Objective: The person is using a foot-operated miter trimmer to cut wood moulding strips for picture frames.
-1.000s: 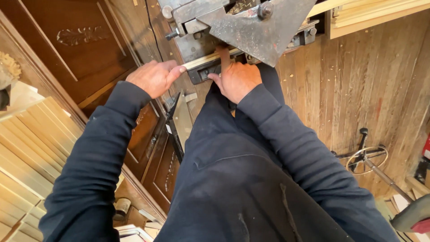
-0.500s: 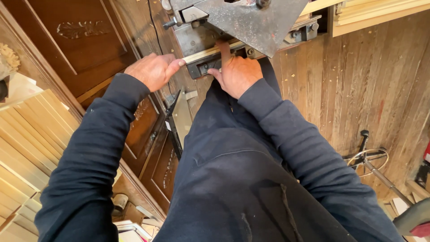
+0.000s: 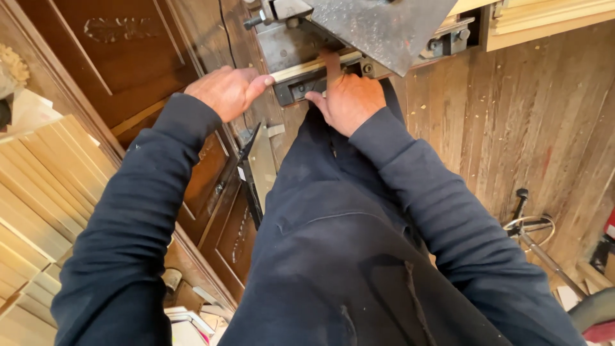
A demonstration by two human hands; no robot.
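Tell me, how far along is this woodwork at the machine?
Done: stacks of pale strips lie at the left. In hand: the left hand and the right hand press a pale wooden strip against the metal machine. How many remain cannot be told.

The grey metal plate (image 3: pixel 384 29) overhangs the pale wood strip (image 3: pixel 307 66), closing the way from above; the left hand (image 3: pixel 227 90) blocks the strip's left end, the right hand (image 3: pixel 349 99) its front; the dark carved door (image 3: pixel 96 57) crowds the left side; stacked pale boards (image 3: pixel 38 192) fill the lower left; open plank floor (image 3: pixel 525 122) lies free to the right.
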